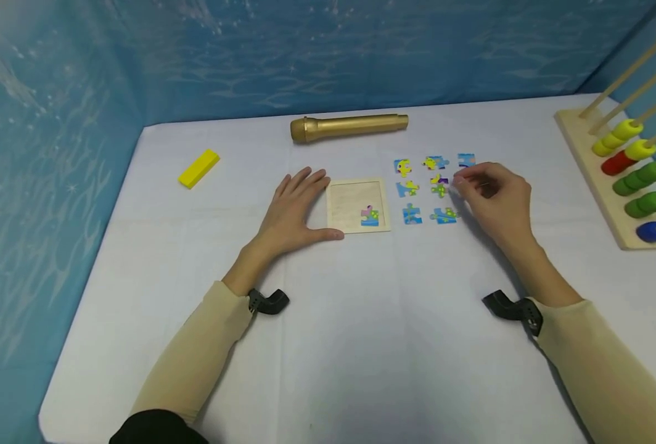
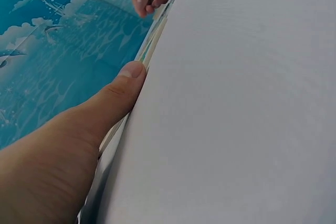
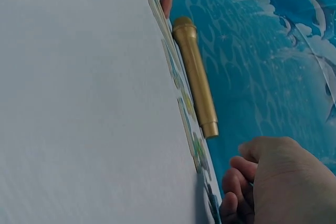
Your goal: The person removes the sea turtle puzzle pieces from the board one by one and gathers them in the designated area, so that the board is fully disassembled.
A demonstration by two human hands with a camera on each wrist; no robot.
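Note:
My left hand (image 1: 295, 216) lies spread beside a square wooden puzzle tray (image 1: 386, 213). Its fingertips are at the upper left corner and its thumb (image 2: 131, 72) is against the near edge. Inside the tray, at the lower right, sits one puzzle piece (image 1: 369, 216) with pink, green and blue print. My right hand (image 1: 497, 197) hovers right of the loose pieces, its fingers curled and thumb near the index fingertip (image 3: 247, 148). A purple, yellow and green piece (image 1: 439, 190) lies just left of those fingertips. I cannot tell whether they pinch a piece.
Several more puzzle pieces (image 1: 407, 189) lie in rows right of the tray. Behind them is a gold toy microphone (image 1: 350, 126). A yellow block (image 1: 199, 168) lies at the left, and a wooden bead stand (image 1: 611, 185) stands at the right. Blue printed cloth (image 1: 306, 55) hangs behind the table.

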